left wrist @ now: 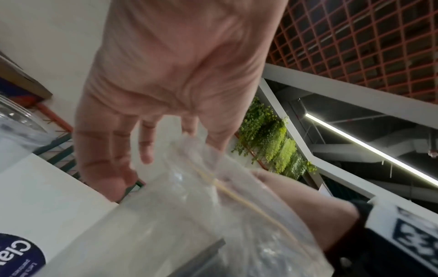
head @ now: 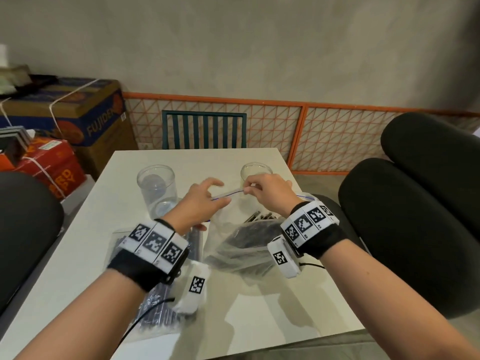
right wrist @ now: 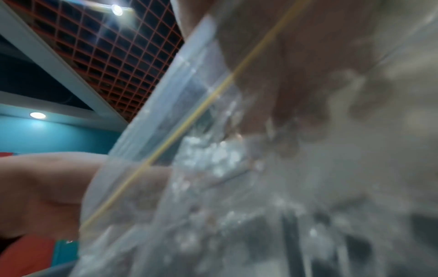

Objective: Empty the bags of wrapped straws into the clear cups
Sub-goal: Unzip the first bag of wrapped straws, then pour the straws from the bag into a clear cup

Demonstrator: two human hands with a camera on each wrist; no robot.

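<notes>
Two zip-seal bags of dark wrapped straws lie on the white counter, and neither has been emptied. Nearest the person, the flat bag rests under the left forearm, its seal end hidden, so whether it is sealed cannot be told. Just beyond it, the fuller bag is raised by its top edge, its lower part with the straws sagging onto the counter between the two wrists. The left hand grips one end of the zip strip, thumb below and fingers curled above; in the left wrist view only the thumb side clearly meets the plastic. The right hand pinches the other end of the strip between thumb and fingertips. The right wrist view is filled by blurred plastic, and the seal line crosses it in one unbroken stroke.

Farther back stand two clear cups: the left cup, well apart from the hands, and the right cup, directly behind the right hand. Both appear to hold no straws.

Judged progress: the opening step of the first bag, with the mouth seemingly not yet parted. Remaining: open this bag, tip its straws into a cup, then repeat with the flat bag.
</notes>
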